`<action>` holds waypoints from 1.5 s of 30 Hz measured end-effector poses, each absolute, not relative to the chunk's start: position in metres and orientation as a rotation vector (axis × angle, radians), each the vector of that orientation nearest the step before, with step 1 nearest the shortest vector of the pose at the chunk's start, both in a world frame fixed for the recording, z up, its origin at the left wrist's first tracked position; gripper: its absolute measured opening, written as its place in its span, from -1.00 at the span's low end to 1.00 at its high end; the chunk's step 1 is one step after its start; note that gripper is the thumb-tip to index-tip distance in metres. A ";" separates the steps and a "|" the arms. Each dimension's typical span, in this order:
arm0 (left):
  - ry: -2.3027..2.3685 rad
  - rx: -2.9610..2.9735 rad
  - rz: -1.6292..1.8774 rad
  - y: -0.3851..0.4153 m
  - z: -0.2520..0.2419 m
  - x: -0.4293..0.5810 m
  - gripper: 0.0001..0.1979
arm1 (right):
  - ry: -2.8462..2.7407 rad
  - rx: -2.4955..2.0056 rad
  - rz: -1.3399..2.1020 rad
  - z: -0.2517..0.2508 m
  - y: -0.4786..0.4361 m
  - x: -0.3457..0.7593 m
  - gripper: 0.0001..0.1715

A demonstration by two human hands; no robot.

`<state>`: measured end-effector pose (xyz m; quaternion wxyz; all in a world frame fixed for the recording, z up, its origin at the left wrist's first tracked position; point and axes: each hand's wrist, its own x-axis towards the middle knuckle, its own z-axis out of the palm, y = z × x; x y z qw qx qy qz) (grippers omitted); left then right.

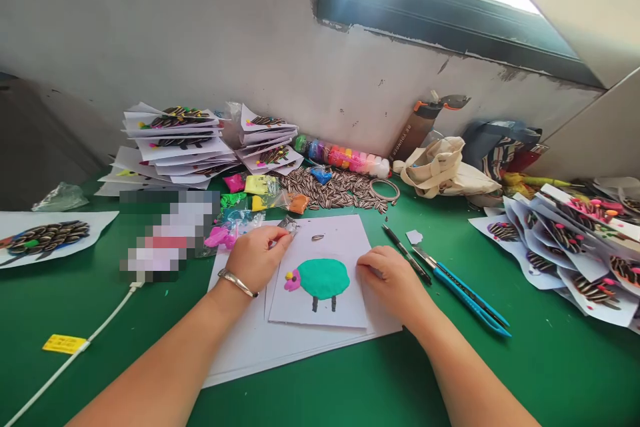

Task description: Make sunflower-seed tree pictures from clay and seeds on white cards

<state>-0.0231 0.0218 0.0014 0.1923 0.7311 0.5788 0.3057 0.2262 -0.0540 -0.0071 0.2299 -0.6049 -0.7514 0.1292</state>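
A white card [315, 313] lies on larger white sheets, bearing a flat clay figure [324, 279] with a teal body, pink head, yellow bit on top and two dark legs. One striped sunflower seed [317, 237] rests above the figure. My left hand [256, 255], with a silver bangle at the wrist, is closed in a pinch at the card's upper left, its fingertips against a small clear bag [289, 224] with dark contents. By the card's right edge, my right hand [393, 280] has its fingers curled together; whatever they hold is hidden.
Bags of coloured clay [260, 185], a seed pile [335, 188] and clay tubs [345, 159] sit behind the sheets. To the right are a pen [406, 253], a blue utility knife [467, 297] and stacked seed pictures [565, 240]. More stacks [175, 147] stand back left.
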 end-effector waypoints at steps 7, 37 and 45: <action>1.607 1.926 0.840 0.019 0.010 -0.022 -0.79 | -2.002 -1.569 0.417 0.001 -0.055 0.210 -0.80; 1.364 1.596 1.036 0.002 0.016 -0.011 -0.81 | -2.118 -1.483 0.081 0.010 -0.019 0.133 -0.73; 1.388 1.812 1.138 -0.003 0.014 -0.007 -0.83 | -2.093 -1.524 0.044 0.007 -0.016 0.133 -0.80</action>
